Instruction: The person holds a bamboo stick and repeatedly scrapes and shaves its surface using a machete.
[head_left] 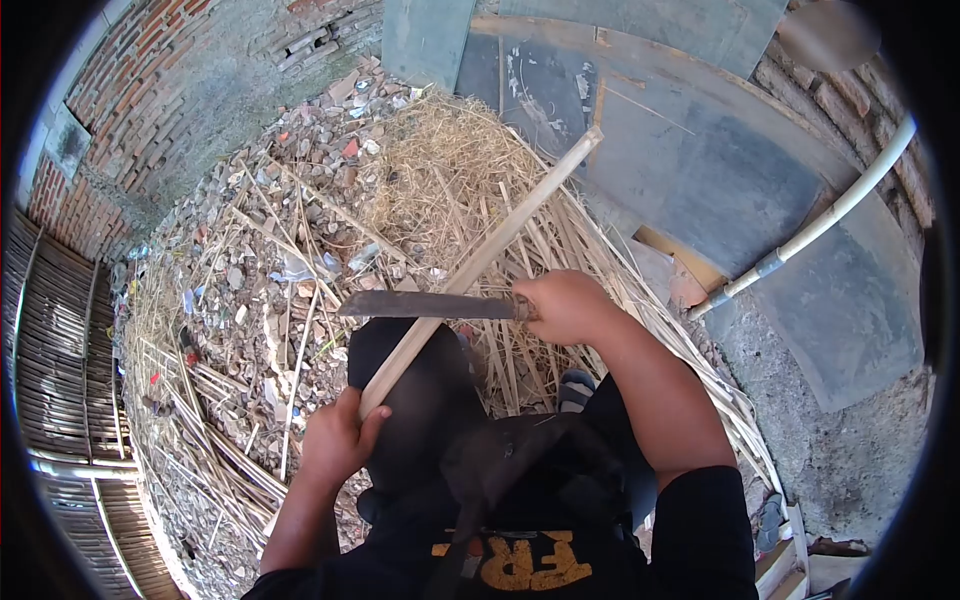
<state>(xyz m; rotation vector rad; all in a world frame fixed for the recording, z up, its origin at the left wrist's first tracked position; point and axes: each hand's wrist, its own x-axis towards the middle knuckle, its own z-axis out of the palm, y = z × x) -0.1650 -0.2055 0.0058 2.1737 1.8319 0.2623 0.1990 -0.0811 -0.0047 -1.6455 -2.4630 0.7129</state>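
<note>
My left hand (335, 440) is wrapped round the lower end of a long pale bamboo strip (500, 235), which slants up and away to the right across my knee. My right hand (565, 307) grips the handle of a machete (430, 305). Its dark, worn blade points left and lies across the bamboo strip, a little above my knee. Whether the edge bites into the strip, I cannot tell.
Rubble and litter (270, 250) cover the ground to the left. Wood shavings (440, 170) are heaped ahead, and split bamboo strips (640, 290) lie to the right. Grey panels (700, 150) and a pale pole (820, 220) stand at right; a brick wall (150, 90) at far left.
</note>
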